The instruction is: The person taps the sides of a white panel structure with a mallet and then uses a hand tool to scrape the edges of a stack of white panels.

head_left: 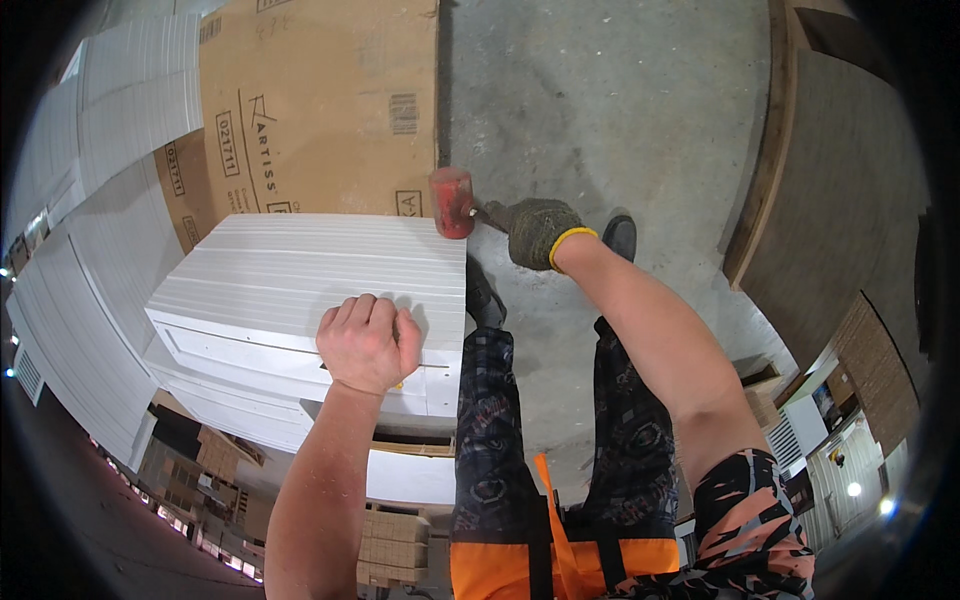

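Observation:
My right hand (540, 230), in a dark knitted glove with a yellow cuff, is closed round the handle of a mallet with a red head (453, 203). The head is beside the right end of a white grooved furniture piece (290, 265), near its far corner; whether they touch I cannot tell. My left hand (362, 340) is bare and closed, with curled fingers, at the near edge of that grooved top. A bit of yellow and a dark tip show beneath it, and what it holds is hidden.
A large brown cardboard carton (330, 100) lies beyond the white piece. More white grooved panels (90, 270) stand at the left. Grey concrete floor (600, 100) runs along the right, bordered by a wood-edged grey board (820, 180). My legs and shoes are close to the white piece's right end.

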A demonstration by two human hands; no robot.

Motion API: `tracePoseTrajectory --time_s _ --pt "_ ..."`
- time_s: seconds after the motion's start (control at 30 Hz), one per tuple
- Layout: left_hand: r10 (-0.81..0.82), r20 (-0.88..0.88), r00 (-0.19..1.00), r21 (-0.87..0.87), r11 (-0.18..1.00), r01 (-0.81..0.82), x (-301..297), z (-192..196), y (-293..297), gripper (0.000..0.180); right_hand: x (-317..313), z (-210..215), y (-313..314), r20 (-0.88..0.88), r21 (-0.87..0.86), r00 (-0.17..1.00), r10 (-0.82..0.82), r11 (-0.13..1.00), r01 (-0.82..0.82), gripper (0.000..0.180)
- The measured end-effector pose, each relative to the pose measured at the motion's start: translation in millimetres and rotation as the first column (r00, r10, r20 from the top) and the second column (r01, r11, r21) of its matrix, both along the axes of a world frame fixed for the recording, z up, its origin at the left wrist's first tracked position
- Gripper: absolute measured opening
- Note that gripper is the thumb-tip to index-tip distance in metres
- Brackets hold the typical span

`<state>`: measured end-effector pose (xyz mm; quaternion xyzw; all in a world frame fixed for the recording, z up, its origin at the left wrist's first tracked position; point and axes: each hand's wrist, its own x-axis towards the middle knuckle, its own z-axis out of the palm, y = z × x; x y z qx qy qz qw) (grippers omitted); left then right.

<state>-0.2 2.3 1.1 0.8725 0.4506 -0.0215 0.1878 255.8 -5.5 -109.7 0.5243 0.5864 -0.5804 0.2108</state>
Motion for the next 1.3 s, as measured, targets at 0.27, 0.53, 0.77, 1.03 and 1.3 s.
tracePoseTrajectory --time_s 0.27,0.53,0.77,1.03,1.3 --pt "0.001 -0.007 1.000 0.018 1.000 -0.001 1 -2 -1 0.015 -9 -26 -8 0.124 -0.035 0.989 -0.084 0.995 0.089 0.071" --pt "0.012 -0.001 1.000 -0.007 1.000 -0.012 -2 -1 -2 0.011 -9 -28 -1 0.137 -0.031 0.979 -0.150 0.987 0.155 0.065" --pt "0.007 -0.007 1.000 -0.011 1.000 -0.007 -1 -2 0 0.011 -19 -56 -20 0.120 0.002 0.992 -0.042 0.999 0.042 0.057" --pt "0.001 -0.022 1.000 -0.025 1.000 -0.001 0 0 0 0.011 -21 -71 -16 0.214 0.015 0.967 -0.142 0.990 0.142 0.043" --pt "-0.001 -0.010 1.000 -0.006 1.000 0.001 -1 -1 -2 0.011 -18 -62 -9 0.171 0.004 0.975 -0.140 0.990 0.141 0.047"
